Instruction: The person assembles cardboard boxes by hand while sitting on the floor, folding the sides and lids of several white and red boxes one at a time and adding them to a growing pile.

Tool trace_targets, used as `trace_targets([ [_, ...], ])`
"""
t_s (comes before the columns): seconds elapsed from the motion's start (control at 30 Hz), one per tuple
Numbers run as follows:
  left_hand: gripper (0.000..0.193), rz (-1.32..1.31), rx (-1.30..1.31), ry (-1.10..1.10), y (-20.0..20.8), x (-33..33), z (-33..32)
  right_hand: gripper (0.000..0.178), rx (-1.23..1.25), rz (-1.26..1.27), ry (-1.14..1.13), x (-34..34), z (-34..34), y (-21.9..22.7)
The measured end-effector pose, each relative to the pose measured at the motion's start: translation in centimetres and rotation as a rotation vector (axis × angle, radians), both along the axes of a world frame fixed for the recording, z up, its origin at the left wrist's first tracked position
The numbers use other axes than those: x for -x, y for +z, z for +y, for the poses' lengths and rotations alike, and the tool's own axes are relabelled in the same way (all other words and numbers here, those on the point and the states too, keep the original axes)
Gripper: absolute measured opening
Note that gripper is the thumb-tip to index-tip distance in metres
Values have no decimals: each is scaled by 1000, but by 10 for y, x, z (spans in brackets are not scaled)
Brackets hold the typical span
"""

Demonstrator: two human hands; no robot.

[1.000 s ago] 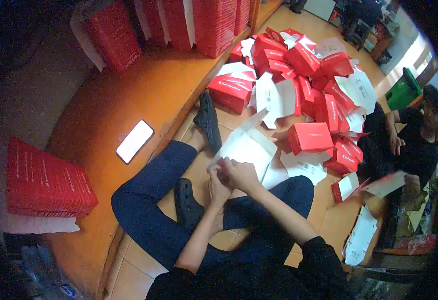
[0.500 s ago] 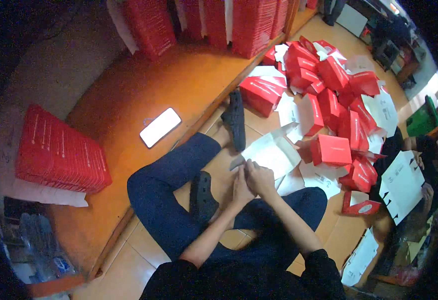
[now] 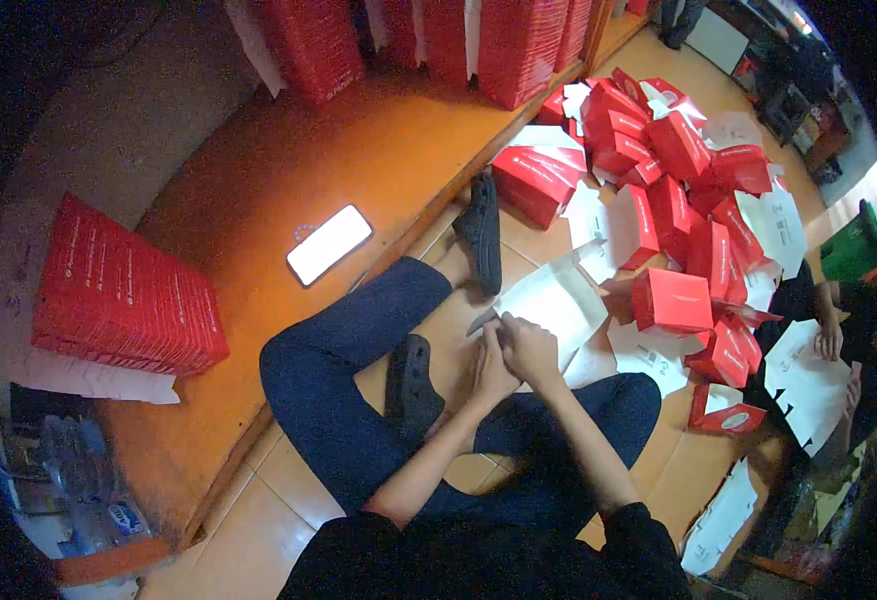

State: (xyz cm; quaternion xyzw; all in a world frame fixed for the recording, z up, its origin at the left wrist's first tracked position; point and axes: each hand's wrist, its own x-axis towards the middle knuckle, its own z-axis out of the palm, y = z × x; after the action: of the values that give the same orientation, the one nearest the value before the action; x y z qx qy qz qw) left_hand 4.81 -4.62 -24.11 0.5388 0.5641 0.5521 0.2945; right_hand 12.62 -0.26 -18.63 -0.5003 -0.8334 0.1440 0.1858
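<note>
In front of my crossed legs lies a partly folded cardboard box [image 3: 556,303], its white inside facing up and its walls raised at the far side. My left hand [image 3: 495,372] and my right hand [image 3: 531,353] meet side by side at the box's near left corner. Their fingers are closed on its edge, pinching a greyish flap [image 3: 481,320]. The fingertips are partly hidden by the hands themselves. Just right of this box stands a folded red box [image 3: 671,300], with white flaps [image 3: 649,355] lying beneath it.
Red boxes [image 3: 674,205] lie heaped at the far right. A stack of flat red cartons [image 3: 129,290] and a lit phone [image 3: 330,245] rest on the orange ledge [image 3: 249,200]; more stacks [image 3: 524,50] stand behind. At right, another person's hand [image 3: 829,338] holds a white cardboard sheet [image 3: 807,385].
My hands stay at the box corner with slightly shifted fingers. The other person's cardboard sheet has tilted and dropped a little. The whole view has shifted slightly.
</note>
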Motion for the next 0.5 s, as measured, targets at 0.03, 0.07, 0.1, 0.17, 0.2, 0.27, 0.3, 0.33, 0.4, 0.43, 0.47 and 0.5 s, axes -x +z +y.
trace_targets([
  [0.03, 63, 40, 12, 31, -5, 0, 0, 18, 77, -69, 11, -5, 1, 0],
  [0.07, 60, 78, 30, 56, -11, 0, -1, 18, 80, -72, -2, -12, 2, 1],
  [0.1, 63, 114, 62, 60, 3, 7, -6, 25, -25, -7, -44, -18, 3, 5],
  [0.17, 57, -63, -24, 18, -36, 26, 9, 35, -284, 45, -275, -32, 12, 10],
  [0.2, 56, -220, 2, -7, -42, 40, 12, 39, -430, 38, -456, -39, 18, 6],
  [0.27, 55, -349, 69, -160, -27, 53, 25, 41, -321, -60, -633, -73, 28, -13],
  [0.3, 50, -337, 128, -159, -20, 58, 29, 40, -115, -24, -619, -82, 30, -20],
  [0.33, 40, -326, 166, -82, -14, 54, 33, 40, 90, 16, -600, -92, 31, -28],
  [0.4, 22, -114, 208, 16, -2, 60, 38, 36, 226, -13, -613, -80, 25, -17],
  [0.43, 22, -114, 218, 13, -2, 55, 45, 35, 202, -61, -599, -79, 25, -17],
  [0.47, 21, -39, 209, 104, -5, 49, 52, 33, 178, -102, -581, -75, 24, -17],
  [0.5, 24, 38, 200, 195, -9, 47, 56, 29, 170, -94, -601, -70, 23, -16],
])
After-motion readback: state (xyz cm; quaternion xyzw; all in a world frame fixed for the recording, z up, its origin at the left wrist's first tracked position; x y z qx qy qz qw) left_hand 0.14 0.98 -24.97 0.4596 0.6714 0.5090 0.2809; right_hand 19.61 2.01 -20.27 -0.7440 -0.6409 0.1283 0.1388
